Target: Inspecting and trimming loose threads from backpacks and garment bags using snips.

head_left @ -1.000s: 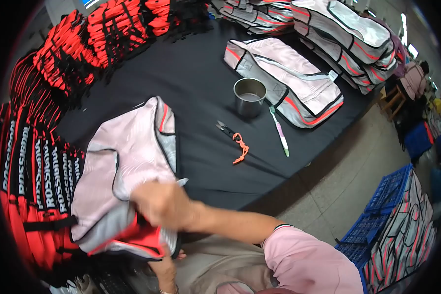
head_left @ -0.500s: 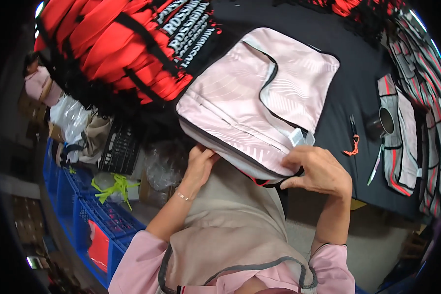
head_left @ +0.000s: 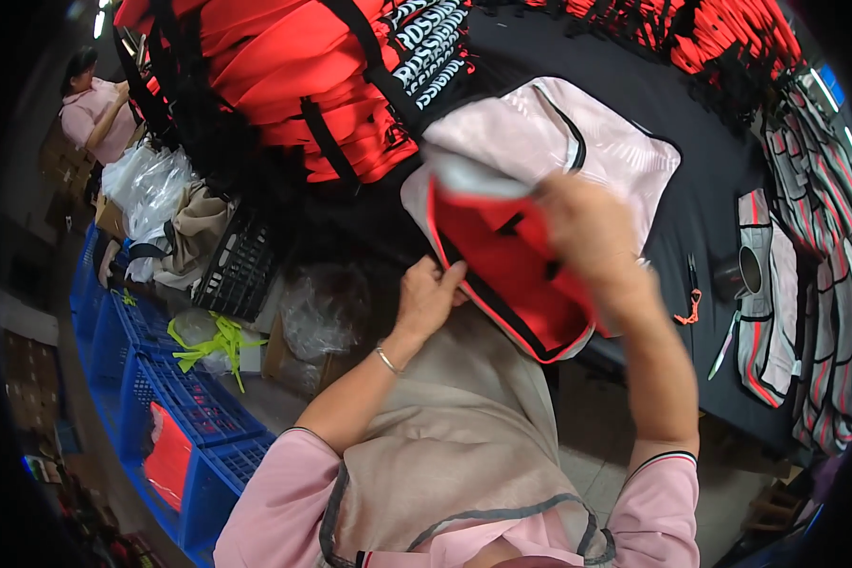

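Observation:
A pale pink patterned bag (head_left: pixel 625 156) with black trim lies on the black-covered table in front of me. Its near panel is lifted and folded back, so the red lining (head_left: pixel 483 237) shows inside a red-edged opening. My left hand (head_left: pixel 431 295) pinches the bag's near left edge, fingers closed on the rim. My right hand (head_left: pixel 592 232), blurred by motion, is closed at the edge of the raised panel, over the opening. Its fingertips are hard to make out.
Stacked red bags with black straps (head_left: pixel 265 76) rise at the back left. On the right lie thread snips (head_left: pixel 693 284), a pen (head_left: pixel 726 346), a dark cup (head_left: pixel 740 273) and grey-pink strips (head_left: pixel 762 312). Blue crates (head_left: pixel 194 398) stand low left; a person (head_left: pixel 99 114) is beyond.
My right hand has moved up and away from the near corner, and the front panel has come up with it, baring the red lining. My left hand still holds the near left edge.

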